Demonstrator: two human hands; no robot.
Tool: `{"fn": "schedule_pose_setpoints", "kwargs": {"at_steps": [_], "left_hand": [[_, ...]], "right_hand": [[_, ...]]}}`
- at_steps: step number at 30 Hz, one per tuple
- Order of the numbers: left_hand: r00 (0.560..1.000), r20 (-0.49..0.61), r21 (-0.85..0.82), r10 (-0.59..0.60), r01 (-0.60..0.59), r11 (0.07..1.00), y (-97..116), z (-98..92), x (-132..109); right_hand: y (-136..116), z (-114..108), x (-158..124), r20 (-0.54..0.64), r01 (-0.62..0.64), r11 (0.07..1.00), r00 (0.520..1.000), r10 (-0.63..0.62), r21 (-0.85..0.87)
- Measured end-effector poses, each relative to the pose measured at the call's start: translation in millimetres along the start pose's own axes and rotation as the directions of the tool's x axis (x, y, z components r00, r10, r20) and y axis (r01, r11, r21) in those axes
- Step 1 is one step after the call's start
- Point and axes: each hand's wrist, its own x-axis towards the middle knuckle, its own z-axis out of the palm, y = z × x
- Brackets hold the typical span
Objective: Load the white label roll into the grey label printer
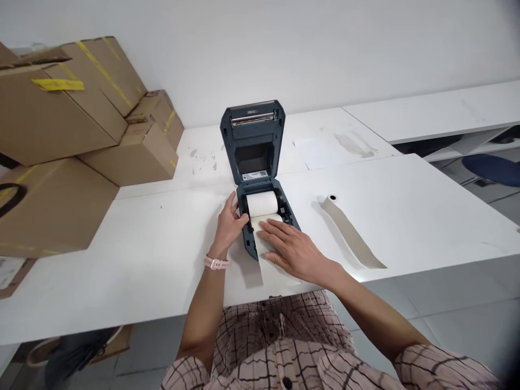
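Note:
A dark blue-grey label printer [248, 238] stands on the white table with its lid [254, 135] tipped up and back. Inside lies a white paper roll [262, 204], whose loose strip [266, 265] runs toward me over the printer's front edge. My right hand [288, 249] rests flat on that strip, fingers stretched out. At the printer's left side is my left hand [231, 225], its thumb on the rim by the roll and its fingers along the outer wall, gripping the body.
Right of the printer, a small unrolled roll of paper [353, 235] lies on the table [439, 211]. Cardboard boxes [60, 108] are stacked at the left. A white sheet [319, 151] lies behind, and a dark blue stool [493, 169] stands far right.

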Motion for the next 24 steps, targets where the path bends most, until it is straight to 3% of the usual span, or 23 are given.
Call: {"fn": "schedule_pose_setpoints", "kwargs": {"at_steps": [4, 7, 9, 13, 15, 17, 18, 20, 22, 24], "left_hand": [[0.997, -0.076, 0.046, 0.021, -0.017, 0.999, -1.0, 6.7, -7.1], [0.990, -0.142, 0.150, 0.024, -0.002, 0.989, 3.2, 15.2, -26.5], [0.992, -0.125, 0.161, -0.003, 0.023, 0.987, 7.2, 22.5, -45.1], [0.994, -0.081, 0.122, -0.073, 0.082, 0.989, 12.5, 35.6, -82.6], [0.993, -0.061, 0.087, -0.104, 0.109, 0.990, 13.3, 39.0, -95.2], [0.990, -0.059, 0.068, -0.130, 0.134, 0.989, 13.0, 41.2, -102.3], [0.989, -0.064, 0.071, -0.133, 0.137, 0.988, 12.3, 42.0, -104.5], [0.990, -0.069, 0.084, -0.125, 0.130, 0.988, 9.9, 42.6, -107.9], [0.992, -0.053, 0.075, -0.117, 0.121, 0.990, 5.9, 39.7, -111.1], [0.992, -0.047, 0.032, -0.118, 0.119, 0.992, 1.5, 31.4, -113.6]], "right_hand": [[4.1, 3.1, -6.8, -0.025, 0.042, 0.999, 0.999, -0.042, 0.031], [4.2, 8.7, -11.5, -0.045, 0.021, 0.997, 0.999, -0.017, 0.077], [6.5, 7.1, -14.3, -0.040, 0.012, 0.992, 0.999, -0.007, 0.122], [27.4, -30.1, -5.6, 0.015, 0.042, 0.936, 0.999, -0.051, 0.350], [47.8, -61.7, 17.5, -0.111, -0.035, 0.892, 0.989, 0.094, 0.451], [74.0, -89.8, 57.6, -0.331, -0.098, 0.853, 0.894, 0.301, 0.512], [88.5, -99.7, 82.7, -0.358, -0.110, 0.814, 0.858, 0.367, 0.571], [116.3, -109.6, 136.2, -0.314, -0.127, 0.696, 0.825, 0.469, 0.707], [137.0, -110.2, 181.8, -0.181, -0.147, 0.532, 0.838, 0.515, 0.834], [144.8, -107.8, 206.6, -0.059, -0.144, 0.369, 0.871, 0.487, 0.918]]}}
